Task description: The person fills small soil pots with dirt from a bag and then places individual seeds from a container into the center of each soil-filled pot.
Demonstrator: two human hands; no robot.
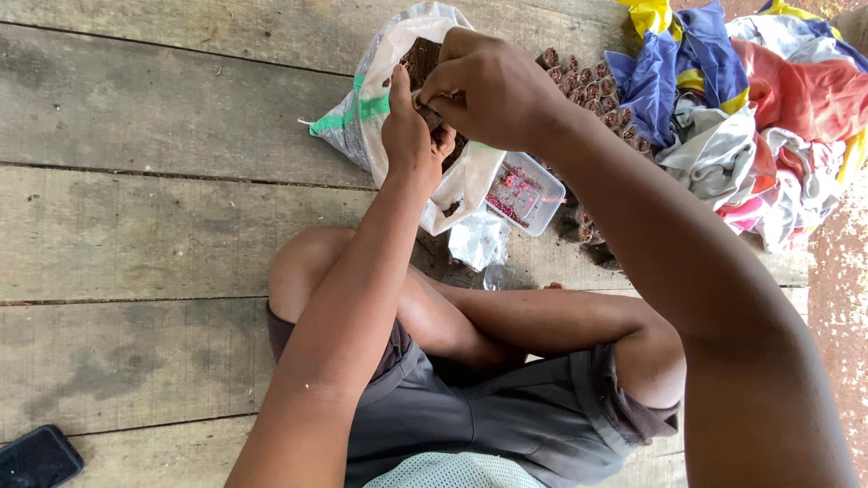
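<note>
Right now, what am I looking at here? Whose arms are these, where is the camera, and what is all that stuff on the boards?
There is no machine: a person sits cross-legged on a wooden floor, and the one picture comes from a camera on their head, looking down. The two arms are their own. The left hand and right hand meet over an open white sack of dark soil and seem to pinch a small dark thing between them; what it is I cannot tell. Beside the sack lie a clear tub with pink bits inside, rows of small soil-filled pots, a crumpled clear bag and a heap of colourful cloth. A dark phone lies at the lower left.
</note>
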